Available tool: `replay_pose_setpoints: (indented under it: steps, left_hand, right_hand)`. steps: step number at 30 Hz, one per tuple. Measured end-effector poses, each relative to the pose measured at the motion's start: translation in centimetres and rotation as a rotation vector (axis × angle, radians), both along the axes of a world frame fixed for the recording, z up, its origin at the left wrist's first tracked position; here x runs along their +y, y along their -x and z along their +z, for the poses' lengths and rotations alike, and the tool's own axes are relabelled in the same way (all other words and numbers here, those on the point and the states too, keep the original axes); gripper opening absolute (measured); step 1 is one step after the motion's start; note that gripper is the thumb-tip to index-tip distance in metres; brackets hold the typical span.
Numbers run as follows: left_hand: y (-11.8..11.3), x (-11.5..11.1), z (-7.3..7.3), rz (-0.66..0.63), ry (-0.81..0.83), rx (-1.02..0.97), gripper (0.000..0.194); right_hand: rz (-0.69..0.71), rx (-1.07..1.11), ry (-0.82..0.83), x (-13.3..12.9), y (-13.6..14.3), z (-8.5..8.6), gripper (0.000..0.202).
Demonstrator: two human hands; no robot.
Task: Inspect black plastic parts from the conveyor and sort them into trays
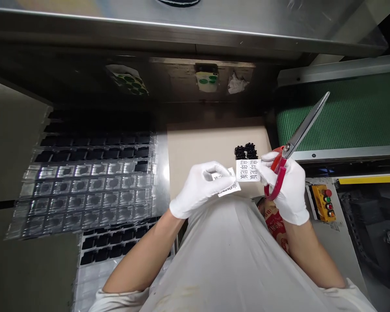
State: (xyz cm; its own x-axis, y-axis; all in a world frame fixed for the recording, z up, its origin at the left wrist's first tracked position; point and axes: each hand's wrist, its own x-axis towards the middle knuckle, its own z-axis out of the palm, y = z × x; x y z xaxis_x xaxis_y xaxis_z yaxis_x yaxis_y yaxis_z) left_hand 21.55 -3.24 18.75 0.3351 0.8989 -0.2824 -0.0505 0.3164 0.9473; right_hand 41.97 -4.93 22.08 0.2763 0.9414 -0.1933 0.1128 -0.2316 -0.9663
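In a white glove, my left hand pinches a white label printed with black characters, partly covered by the fingers. My right hand, gloved too, has red-handled scissors hooked in it, blades together and pointing up and away to the right. The thumb and fingertips of that same hand grip another printed label, its characters in two columns. The two labels meet or nearly meet at their edges. Just beyond them, small black parts lie in clusters on a beige sheet.
Clear plastic trays, some pockets holding black pieces, overlap at the left. A green conveyor belt runs at the right, with a yellow button box below it. A steel shelf overhangs the back.
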Motion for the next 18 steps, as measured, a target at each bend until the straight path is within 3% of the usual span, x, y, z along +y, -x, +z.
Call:
replay_pose_setpoints:
  steps: [3,6,10,14,18]
  left_hand:
    - [0.6,-0.2,-0.8,0.024,0.022,-0.122,0.018]
    - [0.7,-0.6,-1.7,0.125,-0.025,-0.136,0.030]
    - [0.4,-0.6,-1.6,0.238,-0.022,-0.116,0.047]
    - [0.0,-0.2,-0.2,0.288,-0.005,-0.125,0.052]
    - [-0.1,-0.1,0.2,0.323,-0.022,-0.217,0.053]
  right_hand:
    - [-0.020,-0.005,-0.012,0.3,-0.2,-0.2,0.036]
    - [-0.049,-0.013,-0.046,0.6,-0.6,-0.2,0.034]
    - [-0.051,-0.033,-0.167,2.3,-1.4,0.9,0.034]
    - [-0.026,-0.092,-0.358,6.8,-1.6,4.1,0.035]
    - [0.033,-0.325,-0.548,13.9,-0.3,8.3,0.025]
